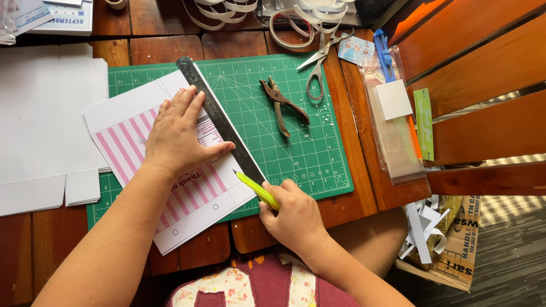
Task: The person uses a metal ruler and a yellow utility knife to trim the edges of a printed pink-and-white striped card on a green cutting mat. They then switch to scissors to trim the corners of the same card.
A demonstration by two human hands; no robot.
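two bare hands were at work over a green cutting mat on a wooden table. left hand lay flat, fingers spread and closing on nothing, pressing a dark metal ruler onto a pink-striped printed sheet. the sheet sat partly on the mat, its lower corner over the table edge. right hand was closed around a yellow-green craft knife, its tip touching the sheet at the ruler's right edge, near the ruler's lower end. on the mat to the right lay a hole punch; scissors rested at the mat's upper edge. flat white card blanks lay left of the sheet.
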